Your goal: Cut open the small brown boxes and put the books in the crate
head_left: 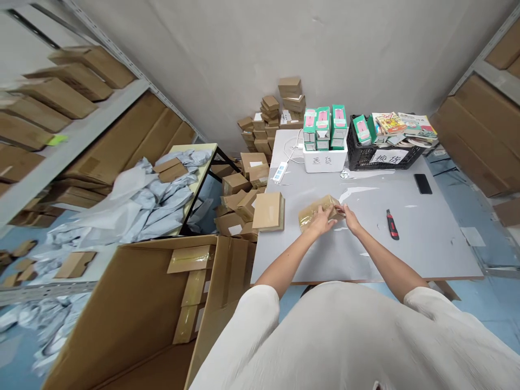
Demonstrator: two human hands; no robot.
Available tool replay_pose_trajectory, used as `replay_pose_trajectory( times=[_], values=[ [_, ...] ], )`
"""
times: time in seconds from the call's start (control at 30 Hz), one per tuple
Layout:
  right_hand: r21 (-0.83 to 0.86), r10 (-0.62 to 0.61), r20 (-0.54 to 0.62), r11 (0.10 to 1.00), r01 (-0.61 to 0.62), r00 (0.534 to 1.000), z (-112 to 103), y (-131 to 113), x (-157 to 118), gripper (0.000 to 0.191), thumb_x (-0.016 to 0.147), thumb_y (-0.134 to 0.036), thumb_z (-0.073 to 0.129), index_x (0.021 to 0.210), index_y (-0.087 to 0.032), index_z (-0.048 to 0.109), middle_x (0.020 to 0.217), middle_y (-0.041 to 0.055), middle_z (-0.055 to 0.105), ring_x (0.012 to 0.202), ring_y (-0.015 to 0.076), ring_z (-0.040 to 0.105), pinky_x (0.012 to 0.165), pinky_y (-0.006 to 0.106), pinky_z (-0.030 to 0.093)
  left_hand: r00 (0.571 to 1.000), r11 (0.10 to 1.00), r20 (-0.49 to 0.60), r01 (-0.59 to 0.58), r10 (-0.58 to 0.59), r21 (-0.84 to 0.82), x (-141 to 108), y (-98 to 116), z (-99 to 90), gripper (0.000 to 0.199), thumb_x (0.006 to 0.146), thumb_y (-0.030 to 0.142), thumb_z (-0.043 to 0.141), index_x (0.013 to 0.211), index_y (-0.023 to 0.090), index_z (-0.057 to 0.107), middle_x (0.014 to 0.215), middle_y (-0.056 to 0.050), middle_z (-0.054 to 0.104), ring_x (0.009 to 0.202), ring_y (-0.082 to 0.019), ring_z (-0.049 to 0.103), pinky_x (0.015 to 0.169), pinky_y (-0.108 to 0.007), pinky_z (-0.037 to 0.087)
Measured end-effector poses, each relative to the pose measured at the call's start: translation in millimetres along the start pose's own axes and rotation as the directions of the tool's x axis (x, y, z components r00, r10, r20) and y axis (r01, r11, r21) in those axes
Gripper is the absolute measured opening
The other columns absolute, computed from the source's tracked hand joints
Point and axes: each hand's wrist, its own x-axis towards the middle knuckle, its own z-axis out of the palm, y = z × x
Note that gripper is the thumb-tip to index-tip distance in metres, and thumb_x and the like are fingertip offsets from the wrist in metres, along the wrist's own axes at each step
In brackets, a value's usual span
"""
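Observation:
A small cardboard box [307, 212] with shiny clear tape lies at an angle on the grey table [333, 260]. My left hand [322, 220] grips it, fingers over the upper side and thumb pointing right. At the box's right end, my right hand [350, 219] is closed in a pinch on the edge; the exact bit between its fingertips is hard to make out. To the right of my hands lies a red and black box cutter [392, 225]. Another closed cardboard box [268, 211] rests at the table's left edge.
A white bin [325, 161] of green-and-pink boxes and a black crate [365, 157] of books stand at the back. A phone [423, 183] and power strip [280, 172] lie on the table. Left stands a large open carton [138, 303]; boxes [235, 200] pile up beyond.

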Motion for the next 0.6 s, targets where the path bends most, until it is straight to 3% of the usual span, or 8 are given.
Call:
replay_pose_trajectory(
  times=[0.2,0.33,0.43,0.6],
  values=[
    [0.070,-0.075,0.069,0.995,0.071,0.995,25.2,-13.6,4.9,0.084,0.095,-0.093,0.040,0.137,-0.028,0.075,0.138,0.0125,0.077,0.136,0.0349,0.065,0.121,0.053,0.046,0.996,0.995,-0.052,0.081,-0.078,0.052,-9.6,-17.0,-20.7,0.074,0.103,0.060,0.063,0.169,0.035,0.042,0.152,-0.019,0.046,0.122,-0.039,0.069,0.106,-0.049,0.053],
    [-0.072,-0.143,0.063,0.987,0.147,0.988,39.9,-13.2,13.1,0.067,0.092,-0.082,0.058,0.125,-0.028,0.077,0.141,0.0113,0.072,0.140,0.0326,0.060,0.121,0.050,0.045,0.979,0.989,-0.145,0.145,-0.142,0.009,-16.9,-32.2,-25.0,0.060,0.109,0.049,0.053,0.167,0.032,0.045,0.149,-0.019,0.052,0.122,-0.037,0.069,0.106,-0.047,0.053],
    [-0.148,-0.111,0.034,0.982,0.114,0.993,47.6,-11.2,19.4,0.057,0.085,-0.073,0.070,0.116,-0.026,0.076,0.136,0.0113,0.072,0.131,0.0319,0.063,0.117,0.049,0.049,0.970,0.987,-0.183,0.154,-0.160,-0.048,-24.6,-45.1,-27.9,0.058,0.110,0.046,0.051,0.165,0.030,0.047,0.154,-0.021,0.052,0.128,-0.040,0.067,0.110,-0.050,0.051],
    [-0.105,-0.055,0.042,0.993,0.059,0.998,48.8,-13.1,22.5,0.045,0.085,-0.067,0.069,0.104,-0.027,0.076,0.113,0.0073,0.080,0.112,0.0305,0.069,0.108,0.047,0.052,0.962,0.986,-0.223,0.144,-0.159,-0.085,-31.7,-58.5,-27.4,0.058,0.111,0.046,0.047,0.166,0.029,0.044,0.161,-0.021,0.047,0.130,-0.039,0.066,0.109,-0.049,0.053]
  ],
)
